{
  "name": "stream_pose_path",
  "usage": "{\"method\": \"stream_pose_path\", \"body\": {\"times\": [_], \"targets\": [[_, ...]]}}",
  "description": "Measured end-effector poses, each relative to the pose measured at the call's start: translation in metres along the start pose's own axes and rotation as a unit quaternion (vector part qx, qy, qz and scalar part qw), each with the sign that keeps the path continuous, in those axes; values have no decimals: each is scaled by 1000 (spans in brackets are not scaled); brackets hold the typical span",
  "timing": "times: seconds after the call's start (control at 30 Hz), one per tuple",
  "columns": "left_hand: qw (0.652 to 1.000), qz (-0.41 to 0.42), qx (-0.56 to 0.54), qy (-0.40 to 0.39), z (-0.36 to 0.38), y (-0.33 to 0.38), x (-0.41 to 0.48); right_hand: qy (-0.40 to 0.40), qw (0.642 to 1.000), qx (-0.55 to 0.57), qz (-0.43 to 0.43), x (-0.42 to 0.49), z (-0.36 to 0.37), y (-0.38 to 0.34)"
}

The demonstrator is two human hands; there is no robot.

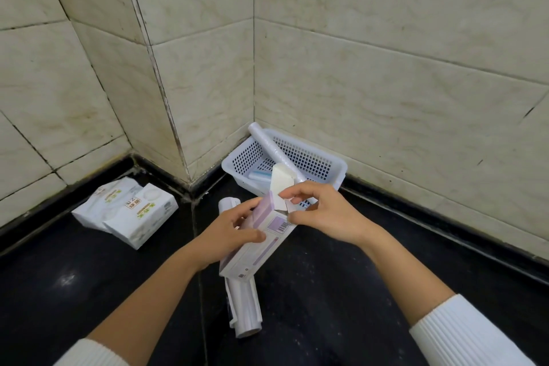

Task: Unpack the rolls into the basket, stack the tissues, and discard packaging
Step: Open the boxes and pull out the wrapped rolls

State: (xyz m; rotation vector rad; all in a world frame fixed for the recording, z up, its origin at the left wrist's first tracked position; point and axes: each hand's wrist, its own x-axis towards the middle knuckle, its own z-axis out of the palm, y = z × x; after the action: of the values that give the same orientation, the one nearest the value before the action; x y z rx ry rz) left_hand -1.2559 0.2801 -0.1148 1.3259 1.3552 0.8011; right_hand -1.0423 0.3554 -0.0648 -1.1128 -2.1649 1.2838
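Note:
A long white and purple carton (261, 242) is tilted in mid air above the black floor, its far end flap open. My left hand (228, 232) grips its side. My right hand (323, 214) pinches the small end flaps at the carton's top. Beneath it lies a clear film roll (245, 309) on the floor. A white perforated basket (320, 157) stands in the wall corner, with a long clear roll (274, 154) leaning out over its back rim and a small blue and white item (261, 175) inside. Two white tissue packs (127, 211) lie on the floor at left, overlapping.
Beige tiled walls close the corner behind the basket, with a protruding wall edge (184, 157) between the tissue packs and the basket. The black floor (356, 291) extends toward me on the right and at lower left.

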Motion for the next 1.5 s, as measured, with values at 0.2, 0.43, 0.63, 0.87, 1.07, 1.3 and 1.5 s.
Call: {"method": "stream_pose_path", "body": {"times": [0.2, 0.43, 0.63, 0.87, 1.07, 1.3, 1.5], "targets": [[999, 25, 22, 1, 1, 4, -1, 19, 999, -40, -12, -4, 3, 2], [999, 36, 4, 21, 4, 3, -4, 86, 982, -165, -42, -11, -11, 11], [998, 55, -18, -3, 14, 6, -2, 83, 975, -197, -65, -15, -3, 5], [999, 39, 8, 18, 14, -3, 2, 81, 985, -133, -70, -13, 0, 0], [997, 44, 50, 43, 14, -1, 6, 25, 990, -135, 0, -9, -5, 2], [989, 83, 109, 51, 16, 4, 17, 33, 988, -143, 49, -2, 6, 7], [989, 78, 108, 66, 4, -3, 16, 43, 997, -45, 41, 2, -9, 15]]}}
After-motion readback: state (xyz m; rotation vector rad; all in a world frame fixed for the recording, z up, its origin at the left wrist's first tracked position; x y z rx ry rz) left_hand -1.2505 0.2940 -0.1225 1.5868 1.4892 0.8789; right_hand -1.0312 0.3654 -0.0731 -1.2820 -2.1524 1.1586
